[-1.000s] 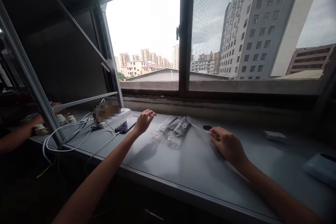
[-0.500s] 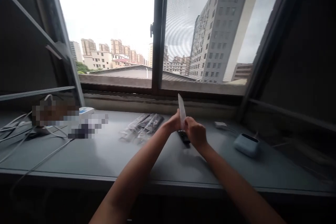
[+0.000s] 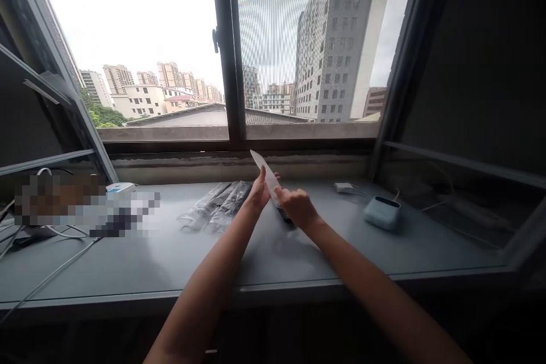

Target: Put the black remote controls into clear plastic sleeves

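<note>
A thin, whitish, translucent flat piece (image 3: 268,176) is held up at a slant over the desk, its pointed end toward the window. My left hand (image 3: 259,189) grips its left side, thumb up along it. My right hand (image 3: 296,205) is closed on its lower right part. Beneath my hands a dark object (image 3: 285,217) lies on the desk, partly hidden by them. Left of my left hand lie dark items in clear plastic wrapping (image 3: 219,205).
The grey desk (image 3: 170,261) runs below a window (image 3: 232,57). On the right sit a light-blue device (image 3: 383,213) and a small white adapter (image 3: 344,187) with a cable. White cables (image 3: 63,264) and a blurred-out pile are at the left, beside a white box (image 3: 121,187).
The view has shifted, so the desk things appear farther left. The whitish piece now leans more to the left, and my left thumb shows raised against it.
</note>
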`<state>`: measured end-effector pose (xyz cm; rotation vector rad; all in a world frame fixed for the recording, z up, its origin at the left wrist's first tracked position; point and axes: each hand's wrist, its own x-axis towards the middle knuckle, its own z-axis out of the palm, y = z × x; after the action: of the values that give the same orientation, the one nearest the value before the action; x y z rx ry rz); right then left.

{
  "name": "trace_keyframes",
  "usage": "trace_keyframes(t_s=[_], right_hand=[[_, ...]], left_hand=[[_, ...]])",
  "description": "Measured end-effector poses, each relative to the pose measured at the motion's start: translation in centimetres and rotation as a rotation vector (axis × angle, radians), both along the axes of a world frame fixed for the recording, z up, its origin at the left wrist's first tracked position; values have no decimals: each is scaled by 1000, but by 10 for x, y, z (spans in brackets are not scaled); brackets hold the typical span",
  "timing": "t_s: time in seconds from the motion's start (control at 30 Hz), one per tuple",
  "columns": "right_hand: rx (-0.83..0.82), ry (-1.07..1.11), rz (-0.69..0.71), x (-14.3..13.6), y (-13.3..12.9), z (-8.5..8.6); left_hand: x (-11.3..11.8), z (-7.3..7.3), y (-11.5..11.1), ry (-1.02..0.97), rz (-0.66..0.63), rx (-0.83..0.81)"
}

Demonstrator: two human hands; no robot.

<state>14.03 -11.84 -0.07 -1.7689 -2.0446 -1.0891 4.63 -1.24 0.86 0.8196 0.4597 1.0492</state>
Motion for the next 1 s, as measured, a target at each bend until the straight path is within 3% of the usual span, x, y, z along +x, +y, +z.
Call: trace_keyframes(t_s=[0.17, 0.4, 0.6, 0.8, 1.0], right_hand=[[63, 5, 86, 0, -3, 0], [40, 173, 90, 1, -7, 7], [52, 189, 85, 3, -8, 5], [58, 196, 72, 4, -8, 4], [62, 243, 100, 7, -13, 11]], left_hand=[[-2, 3, -5, -56, 203, -2], [-1, 13, -18, -207, 86, -170], [-3, 22, -27, -362, 155, -134], [-5, 29, -28, -383, 208, -124], [-16, 29, -12, -384, 213, -233]])
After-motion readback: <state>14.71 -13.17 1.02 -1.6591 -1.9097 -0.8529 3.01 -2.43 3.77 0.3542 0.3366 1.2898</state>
